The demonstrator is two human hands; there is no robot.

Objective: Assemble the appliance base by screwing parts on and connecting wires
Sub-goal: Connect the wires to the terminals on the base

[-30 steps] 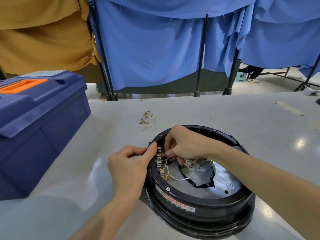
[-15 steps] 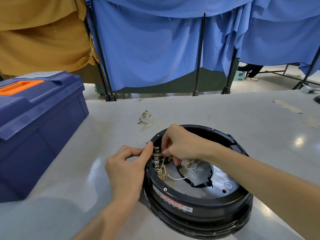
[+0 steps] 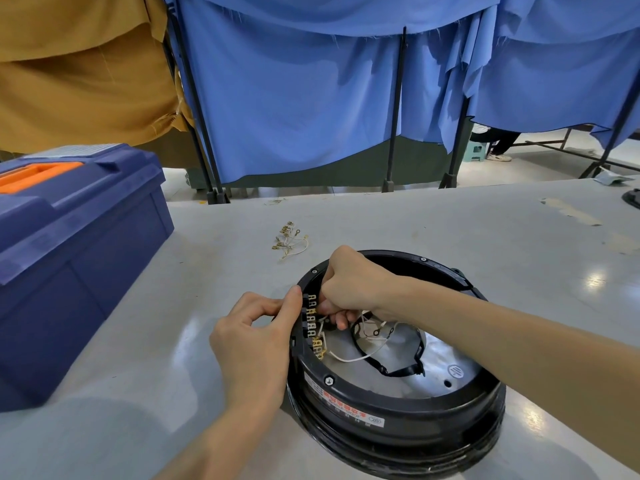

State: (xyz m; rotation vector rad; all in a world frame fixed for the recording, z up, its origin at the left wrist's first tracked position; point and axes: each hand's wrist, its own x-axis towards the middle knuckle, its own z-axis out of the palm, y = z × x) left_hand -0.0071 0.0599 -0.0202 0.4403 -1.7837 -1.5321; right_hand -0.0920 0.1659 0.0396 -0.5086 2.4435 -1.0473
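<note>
On grey table (image 3: 450, 223) w/ blue curtains (image 3: 294, 98) behind: left hand (image 3: 252, 344) pinching appliance base (image 3: 398, 403) rim, right hand (image 3: 353, 285) pinching wires (image 3: 349, 358).

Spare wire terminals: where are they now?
In the head view, the spare wire terminals lie loose on the table, beyond the appliance base, right of the blue toolbox.

Both forearms are bare up to the frame edge, no sleeve showing on either. The bare left hand (image 3: 256, 344) and bare right hand (image 3: 353, 282) carry short, unpainted nails; the left thumbnail shows plainly.
</note>
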